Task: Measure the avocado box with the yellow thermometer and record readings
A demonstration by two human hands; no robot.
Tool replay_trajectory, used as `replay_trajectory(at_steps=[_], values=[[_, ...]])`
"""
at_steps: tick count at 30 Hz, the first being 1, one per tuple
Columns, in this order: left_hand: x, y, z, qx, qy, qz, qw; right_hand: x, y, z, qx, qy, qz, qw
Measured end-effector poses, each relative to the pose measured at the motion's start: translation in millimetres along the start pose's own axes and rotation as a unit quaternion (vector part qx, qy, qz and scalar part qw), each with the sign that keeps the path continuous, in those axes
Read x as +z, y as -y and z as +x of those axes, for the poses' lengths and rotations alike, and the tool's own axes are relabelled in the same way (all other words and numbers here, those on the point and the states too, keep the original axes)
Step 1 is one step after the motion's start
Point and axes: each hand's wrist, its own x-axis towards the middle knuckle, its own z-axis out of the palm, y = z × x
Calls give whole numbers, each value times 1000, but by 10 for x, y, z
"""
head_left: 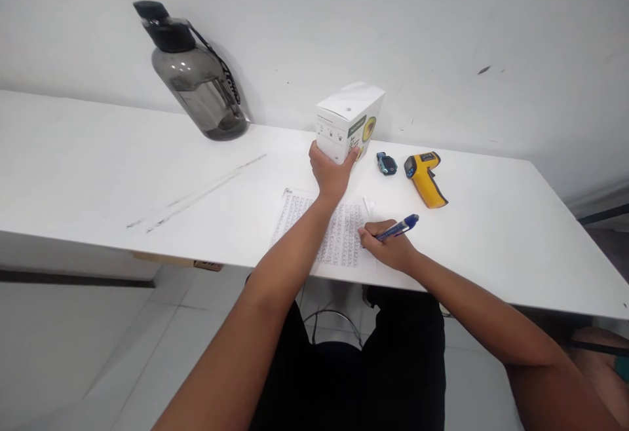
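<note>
My left hand grips the lower part of a white box with an avocado picture on its side. The box stands near the wall, its top turned toward me, slightly tilted. In my right hand is a blue pen, its tip end low over the right side of a paper sheet. Dense columns of small print cover the sheet, and my left forearm crosses over it, hiding part. Whether the pen tip touches the paper cannot be made out.
A large grey water bottle with a black lid stands at the left against the wall. Right of the box lie a small dark watch-like device and a yellow infrared thermometer. The white table's front edge runs above my legs.
</note>
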Motion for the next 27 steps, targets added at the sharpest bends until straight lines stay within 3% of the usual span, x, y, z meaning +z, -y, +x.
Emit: replay_trajectory(at_steps=[4,7,11,15,18,20,23,27], values=[[-4,-14,-8,-4,0,1,1000,-20,-8,10,14,2,12,1000],[-2,-13,-6,2,-2,-1,1000,-50,-65,59,48,-86,-5,995],[-1,-23,0,2,-4,0,1000,-60,-214,151,-10,-183,-119,976],[1,-32,5,-6,-13,0,1000,7,-329,216,-1,-164,-245,956],[3,-15,15,-10,-9,5,1000,24,-340,246,7,-146,-278,949],[6,6,24,-13,-6,8,1000,-44,-341,258,12,-169,-288,942],[14,31,36,-12,-10,0,1000,-286,-393,272,58,-253,-331,907],[20,32,40,-20,-16,-8,1000,-685,-533,350,220,-308,-380,844]])
